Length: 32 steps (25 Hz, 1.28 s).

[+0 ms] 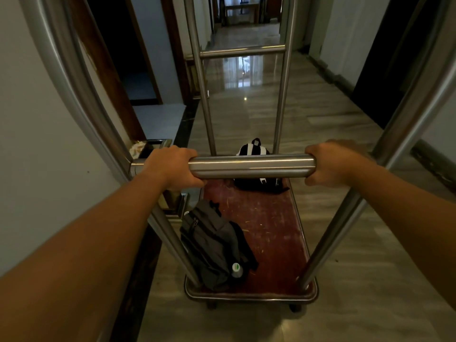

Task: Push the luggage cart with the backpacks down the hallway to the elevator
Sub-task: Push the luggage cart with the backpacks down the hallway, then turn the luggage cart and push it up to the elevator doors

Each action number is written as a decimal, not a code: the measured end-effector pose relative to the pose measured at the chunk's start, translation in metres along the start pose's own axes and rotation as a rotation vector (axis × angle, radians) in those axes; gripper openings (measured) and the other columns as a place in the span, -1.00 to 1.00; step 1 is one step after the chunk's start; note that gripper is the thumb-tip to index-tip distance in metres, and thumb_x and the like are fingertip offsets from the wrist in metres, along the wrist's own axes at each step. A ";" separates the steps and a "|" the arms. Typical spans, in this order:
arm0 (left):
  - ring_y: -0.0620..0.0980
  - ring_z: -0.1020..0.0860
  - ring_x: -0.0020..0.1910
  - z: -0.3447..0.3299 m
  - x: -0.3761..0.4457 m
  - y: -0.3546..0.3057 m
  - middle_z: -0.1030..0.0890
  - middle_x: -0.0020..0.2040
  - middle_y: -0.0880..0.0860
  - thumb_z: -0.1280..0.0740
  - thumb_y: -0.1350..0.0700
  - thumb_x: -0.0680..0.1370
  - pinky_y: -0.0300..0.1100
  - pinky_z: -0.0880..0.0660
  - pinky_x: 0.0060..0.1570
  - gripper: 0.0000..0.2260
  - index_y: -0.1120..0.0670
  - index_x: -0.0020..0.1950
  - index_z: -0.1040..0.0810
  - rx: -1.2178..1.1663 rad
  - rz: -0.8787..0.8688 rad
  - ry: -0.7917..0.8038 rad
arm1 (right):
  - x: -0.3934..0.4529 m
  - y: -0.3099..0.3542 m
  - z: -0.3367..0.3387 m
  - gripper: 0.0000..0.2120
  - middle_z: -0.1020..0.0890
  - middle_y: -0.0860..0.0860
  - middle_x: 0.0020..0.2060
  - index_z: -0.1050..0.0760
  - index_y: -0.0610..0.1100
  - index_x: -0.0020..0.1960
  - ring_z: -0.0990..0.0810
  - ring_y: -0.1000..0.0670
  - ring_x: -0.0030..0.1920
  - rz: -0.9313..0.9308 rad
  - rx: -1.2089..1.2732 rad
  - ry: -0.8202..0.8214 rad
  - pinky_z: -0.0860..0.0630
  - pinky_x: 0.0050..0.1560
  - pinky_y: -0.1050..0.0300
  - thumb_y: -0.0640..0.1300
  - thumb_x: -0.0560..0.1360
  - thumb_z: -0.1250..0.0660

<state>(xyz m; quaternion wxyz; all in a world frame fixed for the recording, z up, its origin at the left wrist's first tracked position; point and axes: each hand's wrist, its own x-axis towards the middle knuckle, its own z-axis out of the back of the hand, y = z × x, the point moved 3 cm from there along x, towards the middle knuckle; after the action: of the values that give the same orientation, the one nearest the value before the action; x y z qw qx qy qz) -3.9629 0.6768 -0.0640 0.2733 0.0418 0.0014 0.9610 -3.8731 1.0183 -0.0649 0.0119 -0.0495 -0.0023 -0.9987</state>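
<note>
The luggage cart has a steel frame and a dark red carpeted deck (271, 230). Its horizontal handle bar (251, 166) runs across the middle of the view. My left hand (172, 167) grips the bar's left end and my right hand (333, 164) grips its right end. A grey backpack (212, 245) with a bottle in its side pocket lies at the near left of the deck. A black and white backpack (254, 150) sits at the far end, partly hidden behind the bar.
A glossy marble hallway floor (333, 114) stretches ahead to a bright area with a table (243, 8). The left wall (37, 132) is close, with dark doorways and a metal bin (153, 146) beside the cart. Dark doors line the right wall.
</note>
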 end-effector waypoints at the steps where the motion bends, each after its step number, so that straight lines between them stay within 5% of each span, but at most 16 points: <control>1: -0.04 -0.50 -0.23 -0.001 0.023 0.011 -0.55 -0.23 -0.08 -0.26 -0.42 0.21 -0.03 -0.49 -0.19 -0.52 -0.15 -0.04 -0.50 -0.006 0.001 -0.002 | 0.025 -0.003 -0.001 -0.62 -0.46 0.16 -0.46 -0.32 0.19 -0.34 -0.47 0.07 -0.44 -0.002 0.014 0.006 -0.46 -0.39 0.09 0.35 -0.06 -0.26; 7: -0.04 -0.49 -0.24 -0.014 0.145 0.061 -0.53 -0.23 -0.07 -0.31 -0.42 0.26 -0.06 -0.49 -0.21 -0.58 -0.16 -0.09 -0.43 0.002 -0.050 0.007 | 0.142 -0.022 -0.008 -0.67 -0.39 0.22 -0.50 -0.34 0.17 -0.37 -0.33 0.23 -0.49 -0.013 0.048 0.004 -0.24 -0.49 0.25 0.33 -0.03 -0.21; 11: -0.03 -0.48 -0.29 -0.020 0.226 0.095 -0.48 -0.30 -0.11 -0.27 -0.46 0.22 -0.08 -0.43 -0.28 -0.55 -0.18 -0.09 -0.47 -0.012 -0.098 -0.018 | 0.223 -0.037 -0.017 -0.62 -0.45 0.12 -0.44 -0.38 0.16 -0.28 -0.41 0.00 -0.44 -0.050 -0.014 0.001 -0.32 -0.41 0.13 0.32 -0.01 -0.25; 16: -0.05 -0.43 -0.33 -0.029 0.328 0.153 -0.40 -0.36 -0.16 -0.27 -0.45 0.21 -0.11 -0.25 -0.36 -0.57 -0.19 -0.12 -0.46 -0.001 -0.161 -0.061 | 0.329 -0.042 -0.029 -0.60 -0.50 0.13 -0.43 -0.42 0.16 -0.25 -0.45 0.00 -0.43 -0.116 -0.107 -0.020 -0.30 -0.44 0.12 0.32 -0.01 -0.29; 25: -0.03 -0.48 -0.27 -0.047 0.517 0.267 -0.48 -0.28 -0.10 -0.22 -0.48 0.17 -0.06 -0.46 -0.22 -0.54 -0.22 -0.11 -0.40 -0.010 -0.177 0.035 | 0.523 -0.037 -0.048 -0.63 -0.43 0.21 -0.48 -0.39 0.18 -0.28 -0.35 0.17 -0.49 -0.191 -0.104 0.001 -0.20 -0.50 0.20 0.35 0.02 -0.24; 32: -0.01 -0.47 -0.22 -0.062 0.659 0.332 -0.47 -0.24 -0.08 -0.17 -0.51 0.14 -0.06 -0.36 -0.20 -0.46 -0.18 -0.08 -0.44 -0.040 -0.204 -0.004 | 0.665 -0.050 -0.061 -0.54 -0.53 0.06 -0.38 -0.41 0.14 -0.22 -0.50 -0.06 -0.37 -0.181 -0.109 0.010 -0.37 -0.39 0.08 0.38 0.00 -0.22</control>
<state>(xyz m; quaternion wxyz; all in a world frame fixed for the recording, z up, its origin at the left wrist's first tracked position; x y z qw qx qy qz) -4.7009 0.7419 -0.0644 0.3705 0.0381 -0.0144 0.9279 -4.5415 1.0520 -0.0604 -0.0809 -0.0448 0.0477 -0.9946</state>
